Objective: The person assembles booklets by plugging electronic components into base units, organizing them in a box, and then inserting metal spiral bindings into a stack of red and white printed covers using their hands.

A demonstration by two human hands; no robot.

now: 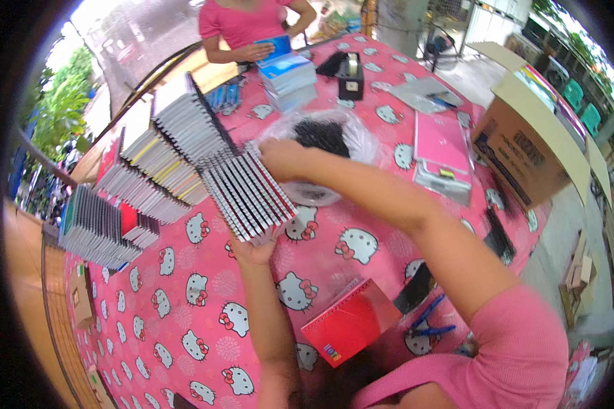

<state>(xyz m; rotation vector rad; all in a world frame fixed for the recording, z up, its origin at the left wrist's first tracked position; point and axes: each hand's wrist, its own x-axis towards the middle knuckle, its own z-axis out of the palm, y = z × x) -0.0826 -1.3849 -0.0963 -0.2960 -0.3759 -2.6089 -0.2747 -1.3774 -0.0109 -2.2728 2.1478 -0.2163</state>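
Observation:
Between my two hands is a block of spiral notebooks (249, 198), with dark bindings and white page edges in stripes. My left hand (254, 249) is closed around its near end from below. My right hand (284, 159) is closed at the far right end, its fingertips partly hidden behind the block. The block's far left side meets a tall stack of spiral notebooks (187, 116). Beside my right hand, a clear plastic bag (358, 136) holds black binding strands or coils (324, 136). A red spiral notebook (351, 322) lies near me.
Notebook stacks (99, 228) line the left side. Blue pliers (430, 320) lie near my right elbow. Pink notebooks (442, 143), a tape dispenser (351, 78) and an open cardboard box (525, 143) are to the right. Across the table, a person in pink handles blue booklets (286, 71).

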